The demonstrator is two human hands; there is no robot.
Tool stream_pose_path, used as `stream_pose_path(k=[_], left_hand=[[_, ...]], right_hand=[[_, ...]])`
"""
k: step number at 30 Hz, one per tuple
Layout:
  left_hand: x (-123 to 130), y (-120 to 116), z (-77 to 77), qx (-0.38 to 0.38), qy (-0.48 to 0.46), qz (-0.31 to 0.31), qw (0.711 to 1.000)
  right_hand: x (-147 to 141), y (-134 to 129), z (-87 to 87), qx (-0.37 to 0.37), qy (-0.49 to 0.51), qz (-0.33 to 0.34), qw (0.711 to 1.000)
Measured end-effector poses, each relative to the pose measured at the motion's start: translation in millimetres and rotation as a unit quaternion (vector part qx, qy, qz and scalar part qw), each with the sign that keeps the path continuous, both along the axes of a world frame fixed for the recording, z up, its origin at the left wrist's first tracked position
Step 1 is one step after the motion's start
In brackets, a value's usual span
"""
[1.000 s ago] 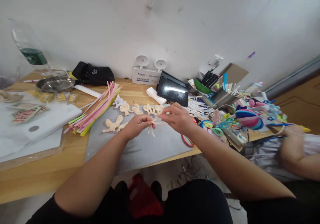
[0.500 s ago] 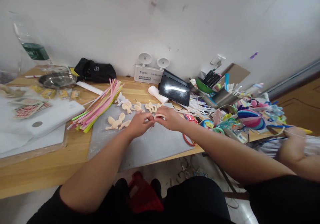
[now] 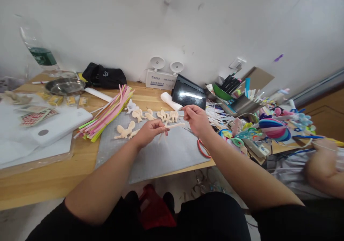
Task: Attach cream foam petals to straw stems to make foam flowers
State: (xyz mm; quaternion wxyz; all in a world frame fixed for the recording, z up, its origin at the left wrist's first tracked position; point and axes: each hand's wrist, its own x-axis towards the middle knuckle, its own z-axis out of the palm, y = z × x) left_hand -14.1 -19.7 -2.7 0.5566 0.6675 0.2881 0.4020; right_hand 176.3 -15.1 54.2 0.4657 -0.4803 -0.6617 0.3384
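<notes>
My left hand pinches a cream pipe-cleaner piece between thumb and fingers. One strand of it sticks out to the right, and thinner ends point up and down at the fingertips. To the right, my right hand is raised apart from that strand, with thumb and fingers closed together; whether anything is between them is hidden. Beneath both hands lies a grey mat. Cream looped pipe-cleaner shapes rest on it beyond my left hand, with more looped pieces in a row behind.
Red-handled scissors lie by my right forearm. Pink and yellow pipe cleaners are bundled at left, near a white device. A black glossy case stands behind. Colourful crafts crowd the right, beside another person's arm.
My right hand has moved right and up, away from my left hand. The strand that was curved between the hands now extends nearly straight from my left fingers.
</notes>
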Motion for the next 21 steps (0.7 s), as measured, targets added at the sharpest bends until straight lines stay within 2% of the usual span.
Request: stream_pose_path(k=[1,2,4,6,9,12,14,15,16,18,19,20,21], left_hand=[[0.8,-1.0,-0.5,-0.029,-0.046,-0.03,0.998],[1.6,-1.8,-1.4,-0.051,-0.083,-0.051,0.994],[2.7,-2.3,-3.9,-0.075,-0.126,-0.069,0.987],[3.0,-1.6,-5.8,-0.085,-0.141,-0.074,0.984],[2.0,0.3,-5.9,-0.072,-0.126,-0.079,0.986],[0.2,1.6,-3.5,0.018,-0.018,-0.038,0.999],[-0.2,1.4,-2.2,0.136,0.104,0.023,0.985],[-0.1,1.0,-1.8,0.202,0.164,0.05,0.964],[0.2,0.5,-1.6,0.264,0.216,0.073,0.937],[1.0,-0.3,-1.6,0.349,0.282,0.109,0.887],[1.4,-0.4,-1.6,0.361,0.299,0.123,0.875],[1.7,-0.1,-1.7,0.349,0.301,0.142,0.876],[2.1,0.6,-1.8,0.316,0.286,0.16,0.89]], right_hand=[[1.2,-1.8,1.3,0.065,-0.056,0.013,0.996],[0.3,-3.4,2.1,0.121,-0.126,0.054,0.983],[-6.2,-5.9,4.1,0.205,-0.252,0.164,0.931],[-14.3,-6.8,8.8,0.257,-0.324,0.218,0.884],[-22.7,-4.9,20.2,0.29,-0.397,0.24,0.837],[-26.4,-0.6,25.6,0.276,-0.473,0.273,0.791],[-27.7,2.9,20.4,0.239,-0.511,0.287,0.774],[-28.1,4.6,15.3,0.206,-0.521,0.286,0.778],[-28.4,6.3,9.4,0.162,-0.52,0.274,0.793],[-28.7,9.1,-1.9,0.047,-0.484,0.221,0.845],[-28.9,10.2,-5.9,-0.006,-0.454,0.19,0.87],[-29.3,11.0,-8.5,-0.039,-0.422,0.165,0.89],[-30.1,11.4,-9.7,-0.046,-0.394,0.147,0.906]])
